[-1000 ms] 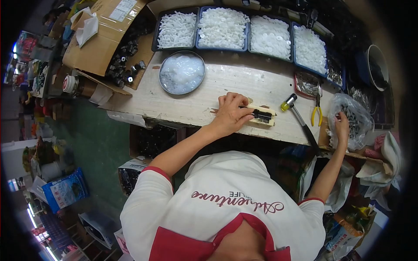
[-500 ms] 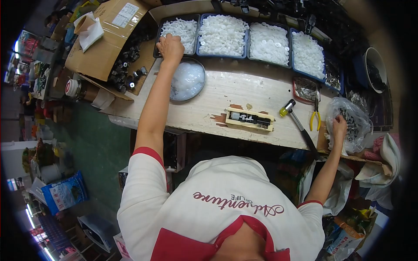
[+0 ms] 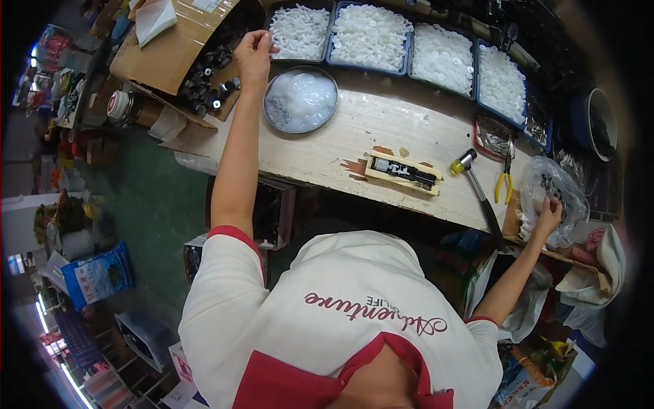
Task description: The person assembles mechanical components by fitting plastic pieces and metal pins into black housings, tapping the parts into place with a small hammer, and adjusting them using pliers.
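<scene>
My left hand [image 3: 253, 56] is closed in a pinch beside the left edge of the tray of white stick-shaped parts [image 3: 298, 33]; what its fingers hold is too small to make out. Near the lower side of a clear plastic bag of small grey parts [image 3: 555, 192], my right hand [image 3: 550, 215] has its fingers pressed together, with any held piece hidden. On the table between the hands lies a cream-coloured holder [image 3: 403, 173] with black and grey parts in it. Neither hand touches it. A round dish [image 3: 300, 99] of translucent, gel-like material stands below the left trays.
More trays of white parts [image 3: 370, 37] line the back. A mallet [image 3: 479, 194] and yellow-handled pliers [image 3: 504, 178] lie right of the holder. The cardboard box [image 3: 160, 51] with black parts is at the left, near a jar [image 3: 122, 108]. The table's front edge runs below the holder.
My left hand has left the holder, reached into the leftmost tray and drawn back to its left edge. My right hand has moved slightly down and right at the bag. The view has shifted.
</scene>
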The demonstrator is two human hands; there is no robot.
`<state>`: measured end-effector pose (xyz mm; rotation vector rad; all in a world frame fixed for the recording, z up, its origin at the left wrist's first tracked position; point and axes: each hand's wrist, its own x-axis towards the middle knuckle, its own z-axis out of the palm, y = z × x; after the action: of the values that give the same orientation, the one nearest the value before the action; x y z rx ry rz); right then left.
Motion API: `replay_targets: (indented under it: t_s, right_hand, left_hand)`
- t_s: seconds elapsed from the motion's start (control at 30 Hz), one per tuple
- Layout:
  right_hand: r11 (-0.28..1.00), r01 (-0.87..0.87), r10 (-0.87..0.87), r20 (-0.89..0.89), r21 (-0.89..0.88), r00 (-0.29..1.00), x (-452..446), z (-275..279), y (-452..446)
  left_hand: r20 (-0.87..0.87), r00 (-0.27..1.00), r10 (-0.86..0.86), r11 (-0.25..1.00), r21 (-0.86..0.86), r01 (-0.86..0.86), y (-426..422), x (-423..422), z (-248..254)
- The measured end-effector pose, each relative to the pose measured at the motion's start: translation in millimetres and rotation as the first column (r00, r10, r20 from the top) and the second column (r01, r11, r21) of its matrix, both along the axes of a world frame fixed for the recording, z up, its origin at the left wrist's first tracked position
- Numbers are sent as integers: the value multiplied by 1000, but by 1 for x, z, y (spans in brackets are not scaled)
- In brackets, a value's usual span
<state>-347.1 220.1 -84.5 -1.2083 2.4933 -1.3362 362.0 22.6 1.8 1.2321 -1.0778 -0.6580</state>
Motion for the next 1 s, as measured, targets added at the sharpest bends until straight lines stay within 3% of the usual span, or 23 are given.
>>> replay_targets:
  t_s: [0.07, 0.13, 0.2, 0.27, 0.33, 0.4, 0.47, 0.53, 0.67, 0.77, 0.8, 0.83, 0.87, 0.93, 0.97, 1.0]
  right_hand:
    - [988, -85, 84, -7, -129, 996, 9, 5, 0]
    - [986, -118, 115, -32, -119, 993, 36, 23, -1]
    - [983, -148, 142, -60, -107, 988, 70, 47, -1]
    - [981, -190, 180, -227, -25, 957, 102, 63, -5]
    - [971, -238, 222, -265, -28, 938, 117, 62, -13]
    - [959, -281, 258, -306, -34, 916, 129, 63, -20]
    - [945, -310, 327, -399, 108, 857, 141, 67, -25]
    - [940, -321, 339, -426, 115, 839, 158, 74, -26]
    - [918, -389, 373, -494, 73, 785, 182, 85, -24]
    - [908, -415, 406, -370, 59, 836, 203, 97, -19]
    - [907, -417, 408, -368, 59, 835, 211, 96, -19]
    - [886, -462, 452, -248, 21, 856, 219, 95, -20]
    - [867, -499, 492, -126, -23, 861, 227, 95, -20]
    - [797, -605, 604, 26, -1, 796, 255, 99, -21]
    - [730, -682, 682, -5, -39, 731, 273, 101, -22]
    - [657, -750, 750, -41, -71, 660, 292, 104, -24]
  left_hand:
    - [51, 998, -35, 997, 71, 31, 29, 2, 2]
    - [97, 992, -79, 988, 143, 65, 57, 5, 2]
    - [336, 926, -170, 965, 249, 87, 84, 9, -6]
    - [392, 899, -194, 961, 260, 94, 106, 6, -20]
    - [448, 869, -211, 959, 265, 97, 119, 2, -22]
    - [614, 741, -272, 948, 305, 96, 125, -4, -20]
    - [630, 728, -271, 948, 308, 87, 124, -8, -22]
    - [768, 606, -208, 973, 226, 48, 122, -9, -27]
    - [824, 532, -195, 977, 209, 33, 125, -17, -19]
    - [768, 609, -197, 976, 211, 51, 133, -15, -2]
    - [665, 718, -207, 972, 225, 72, 136, -15, 3]
    - [547, 810, -212, 968, 233, 96, 138, -15, 7]
    - [549, 809, -213, 968, 232, 97, 139, -16, 8]
    - [10, 963, -268, 907, 339, 249, 141, -25, 9]
    - [8, 960, -280, 904, 340, 260, 141, -32, 8]
    - [-155, 934, -322, 878, 321, 355, 142, -42, 7]
